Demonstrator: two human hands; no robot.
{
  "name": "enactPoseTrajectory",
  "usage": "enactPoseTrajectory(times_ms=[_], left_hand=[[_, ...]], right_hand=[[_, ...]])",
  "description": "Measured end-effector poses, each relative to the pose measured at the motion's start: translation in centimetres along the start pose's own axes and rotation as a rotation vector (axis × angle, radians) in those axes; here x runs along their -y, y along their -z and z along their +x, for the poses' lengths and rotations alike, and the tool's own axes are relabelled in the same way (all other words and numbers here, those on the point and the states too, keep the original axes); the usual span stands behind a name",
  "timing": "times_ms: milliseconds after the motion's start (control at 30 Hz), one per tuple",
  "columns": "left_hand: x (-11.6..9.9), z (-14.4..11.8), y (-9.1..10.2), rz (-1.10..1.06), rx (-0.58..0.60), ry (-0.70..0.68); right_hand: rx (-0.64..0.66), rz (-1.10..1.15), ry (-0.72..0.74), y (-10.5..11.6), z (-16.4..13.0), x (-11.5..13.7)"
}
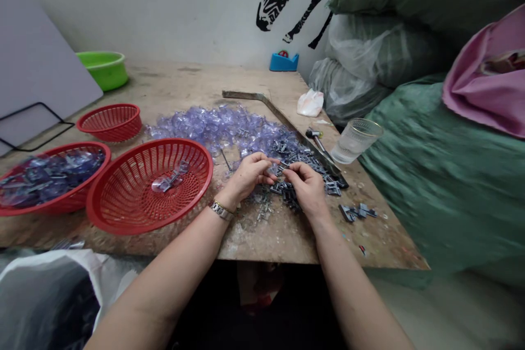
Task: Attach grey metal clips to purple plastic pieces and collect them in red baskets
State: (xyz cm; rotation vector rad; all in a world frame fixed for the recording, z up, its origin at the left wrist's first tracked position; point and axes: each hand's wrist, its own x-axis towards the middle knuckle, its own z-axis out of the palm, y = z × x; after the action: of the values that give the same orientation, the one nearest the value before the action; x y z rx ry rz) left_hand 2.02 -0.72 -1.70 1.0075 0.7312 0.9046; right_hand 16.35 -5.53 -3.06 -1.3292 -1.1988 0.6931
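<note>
Step in hand, as judged: fitting together small parts. The left hand [250, 174] and right hand [305, 188] meet over the desk [287, 238], just right of the large red basket [150, 185]. The fingers of both are pinched narrow on a small dark clip [280, 170]; clear plastic pieces [221, 126] lie heaped just beyond the basket. The next move calls for fine fingertip alignment. No legible writing or brand.

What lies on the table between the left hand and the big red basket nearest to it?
In the head view, only bare wooden table separates the left hand from the big red basket; the clear plastic pieces lie farther back.
</note>
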Motion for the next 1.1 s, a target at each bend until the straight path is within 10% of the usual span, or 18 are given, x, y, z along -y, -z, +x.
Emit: enactPoseTrajectory(times_ms=[1100], left_hand=[[0.22, 0.14, -0.55, 0.104, -0.037, 0.000]], right_hand=[[0.000, -0.177, 0.078, -0.12, -0.17, 0.03]])
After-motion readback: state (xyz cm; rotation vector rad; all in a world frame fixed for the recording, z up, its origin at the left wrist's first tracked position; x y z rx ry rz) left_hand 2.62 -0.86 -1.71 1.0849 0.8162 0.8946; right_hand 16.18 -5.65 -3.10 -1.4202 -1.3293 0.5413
